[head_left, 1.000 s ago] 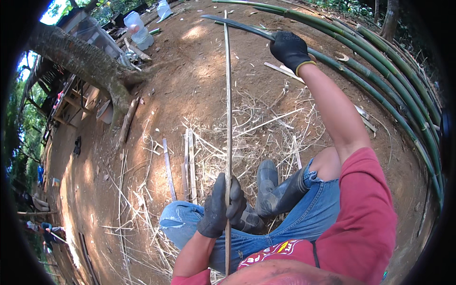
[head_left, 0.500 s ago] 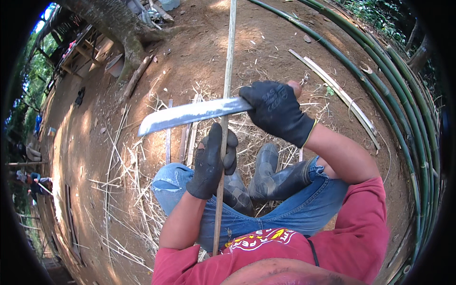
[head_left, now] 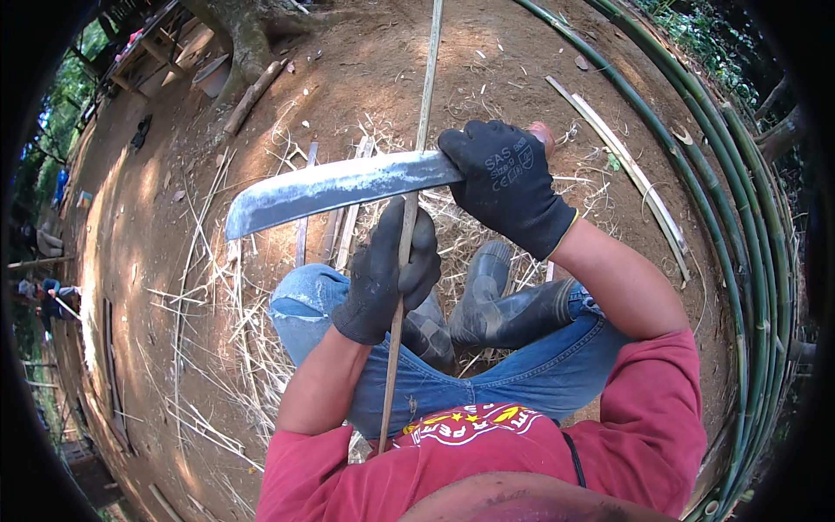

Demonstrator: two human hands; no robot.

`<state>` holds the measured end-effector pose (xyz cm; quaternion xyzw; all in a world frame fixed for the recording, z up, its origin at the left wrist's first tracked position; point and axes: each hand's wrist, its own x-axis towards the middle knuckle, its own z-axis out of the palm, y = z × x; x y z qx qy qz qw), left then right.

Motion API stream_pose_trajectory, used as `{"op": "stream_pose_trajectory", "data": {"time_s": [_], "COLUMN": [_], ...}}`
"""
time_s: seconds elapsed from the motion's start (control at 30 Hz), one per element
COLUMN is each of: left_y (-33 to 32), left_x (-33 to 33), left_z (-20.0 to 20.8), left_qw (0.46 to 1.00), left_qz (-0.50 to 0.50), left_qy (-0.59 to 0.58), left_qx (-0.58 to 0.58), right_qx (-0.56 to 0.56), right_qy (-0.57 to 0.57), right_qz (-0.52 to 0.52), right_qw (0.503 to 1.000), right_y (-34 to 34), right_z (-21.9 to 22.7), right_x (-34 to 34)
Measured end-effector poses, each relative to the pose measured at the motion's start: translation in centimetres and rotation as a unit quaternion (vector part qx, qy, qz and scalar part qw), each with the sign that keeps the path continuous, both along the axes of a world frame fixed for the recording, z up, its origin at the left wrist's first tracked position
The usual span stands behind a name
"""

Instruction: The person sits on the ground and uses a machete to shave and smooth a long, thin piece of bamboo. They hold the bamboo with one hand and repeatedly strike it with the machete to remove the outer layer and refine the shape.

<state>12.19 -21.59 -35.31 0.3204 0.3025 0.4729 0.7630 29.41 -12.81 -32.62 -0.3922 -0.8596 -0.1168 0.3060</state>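
Note:
My left hand [head_left: 391, 274], in a black glove, is closed around a long thin bamboo strip [head_left: 429, 83]. The strip runs from my shirt up past the top of the picture. In a matching glove, my right hand [head_left: 504, 178] grips a machete [head_left: 335, 191] by its handle, whose reddish end shows beyond the fist. The broad blade points left and lies across the strip just above my left fingers. Whether its edge bites into the strip I cannot tell.
Pale shavings [head_left: 252, 348] litter the ground around my boots [head_left: 487, 304]. Split bamboo strips [head_left: 631, 174] lie to the right, beside long green bamboo poles [head_left: 731, 209]. A tree trunk [head_left: 248, 35], a short log [head_left: 255, 96] and a bucket [head_left: 211, 76] are at the far left.
The machete and my right hand have shifted slightly, with the blade reaching farther left. My left hand has moved a little up along the view, still holding the strip, whose lower end has swung left.

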Motion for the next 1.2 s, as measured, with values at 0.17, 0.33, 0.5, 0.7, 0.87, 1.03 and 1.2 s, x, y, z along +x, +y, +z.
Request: {"op": "stream_pose_trajectory", "data": {"time_s": [0.17,0.33,0.5,0.7,0.87,1.03,1.2], "left_y": [-0.1,-0.1,-0.7,-2.2,-1.5,-1.6,-2.7], "left_x": [-0.1,0.3,0.1,1.5,2.7,1.7,1.3], "left_z": [-0.1,0.7,0.7,0.7,-0.2,-0.2,1.0], "left_qw": [1.0,1.0,0.998,0.99,0.993,0.994,0.986], "left_qz": [-0.021,-0.02,-0.046,-0.135,-0.081,-0.085,-0.161], "left_qy": [-0.012,-0.009,-0.047,-0.01,0.087,0.063,-0.004], "left_qx": [0.004,0.004,0.005,-0.042,-0.026,-0.018,-0.039], "right_qx": [0.022,0.042,0.055,0.039,-0.021,0.051,0.036], "right_qy": [0.006,-0.005,-0.004,-0.063,-0.08,-0.026,0.027], "right_qz": [0.005,-0.028,-0.106,-0.396,-0.406,-0.22,-0.352], "right_qw": [1.0,0.999,0.993,0.915,0.91,0.974,0.935], "right_y": [1.4,3.2,7.0,19.2,17.6,15.6,19.3], "right_z": [1.1,1.4,3.4,9.3,12.6,6.6,10.0], "right_x": [1.0,2.5,5.0,18.0,16.6,12.0,16.4]}}
